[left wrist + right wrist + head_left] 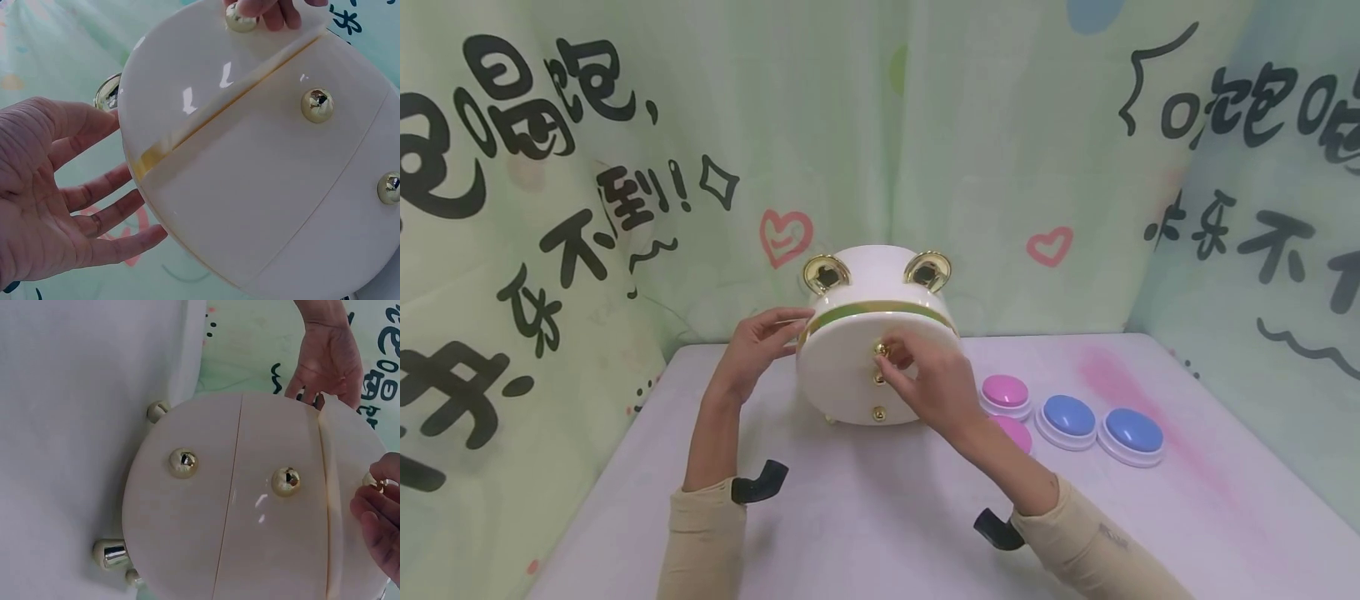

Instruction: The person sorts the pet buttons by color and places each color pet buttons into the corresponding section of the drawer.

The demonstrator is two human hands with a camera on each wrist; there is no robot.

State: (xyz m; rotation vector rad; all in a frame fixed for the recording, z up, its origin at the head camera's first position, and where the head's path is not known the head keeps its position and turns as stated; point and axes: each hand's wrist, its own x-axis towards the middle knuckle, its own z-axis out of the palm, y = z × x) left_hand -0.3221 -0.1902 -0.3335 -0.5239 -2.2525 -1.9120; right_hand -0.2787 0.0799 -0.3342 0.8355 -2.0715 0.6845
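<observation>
A glossy white round drawer box (838, 379) with gold ear-shaped ornaments (827, 273) stands on the table. Three gold knobs run down its front. My right hand (934, 379) pinches the top knob (881, 348) between thumb and fingers. The top drawer (187, 81) sits slightly forward of the middle drawer (250, 169), as both wrist views show. My left hand (758, 346) has its fingers spread, the fingertips touching the box's left side. In the right wrist view, the left hand (331, 365) is partly hidden behind the box.
Pink push buttons (1006, 392) and blue push buttons (1069, 417) on white bases stand to the right of the box, one pink one partly behind my right arm. A pale curtain (970, 167) with drawings and writing surrounds the table (850, 517).
</observation>
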